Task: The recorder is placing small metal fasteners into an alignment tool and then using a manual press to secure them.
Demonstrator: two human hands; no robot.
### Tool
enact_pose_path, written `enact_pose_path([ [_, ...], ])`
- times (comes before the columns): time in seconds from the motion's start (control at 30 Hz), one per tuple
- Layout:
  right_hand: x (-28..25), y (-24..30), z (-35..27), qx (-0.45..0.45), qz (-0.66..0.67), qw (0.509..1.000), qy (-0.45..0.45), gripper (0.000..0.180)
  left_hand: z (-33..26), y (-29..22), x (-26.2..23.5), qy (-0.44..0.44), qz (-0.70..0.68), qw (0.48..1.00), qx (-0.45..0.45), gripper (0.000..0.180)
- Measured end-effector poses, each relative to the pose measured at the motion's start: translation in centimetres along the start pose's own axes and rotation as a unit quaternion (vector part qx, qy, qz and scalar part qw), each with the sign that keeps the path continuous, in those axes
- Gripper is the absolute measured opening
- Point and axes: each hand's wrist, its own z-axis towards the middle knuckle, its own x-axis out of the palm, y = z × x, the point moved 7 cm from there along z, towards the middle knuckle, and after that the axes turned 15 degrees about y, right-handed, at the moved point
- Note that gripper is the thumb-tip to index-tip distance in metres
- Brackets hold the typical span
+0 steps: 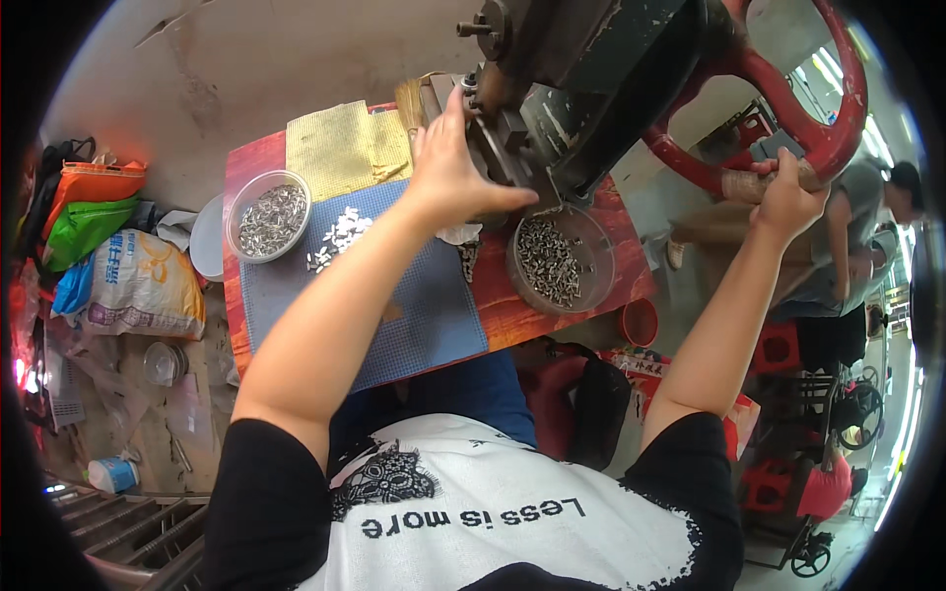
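Note:
My left hand (pixel 455 163) reaches forward with spread fingers to the working part of a dark metal hand press (pixel 581 69), fingertips at the die area; whether it pinches a small part is hidden. My right hand (pixel 785 192) grips the wrapped handle on the press's red wheel (pixel 838 118). Below the press sits a round clear tub (pixel 560 258) of small dark metal pieces. Loose pale small parts (pixel 340 234) lie on a blue mat (pixel 414 315), left of my forearm.
A second clear tub of shiny metal parts (pixel 269 217) stands at the table's left, beside a yellow cloth (pixel 345 148). The table (pixel 512 315) is reddish wood. Bags (pixel 128 281) and clutter lie on the floor at left. Another person (pixel 867 236) sits at right, with red stools (pixel 778 345).

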Motion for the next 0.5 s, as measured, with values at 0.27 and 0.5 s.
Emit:
enact_pose_path([
  [0.27,0.9,-2.3,-2.2,-0.014,0.014,0.999,-0.051,0.039,-3.4,-2.9,0.2,-0.061,0.042,0.997,-0.018,0.141],
  [0.5,1.7,-4.4,-6.0,0.015,0.014,0.999,-0.039,0.045,-3.1,-3.1,-0.1,-0.067,0.022,0.997,0.007,0.139],
])
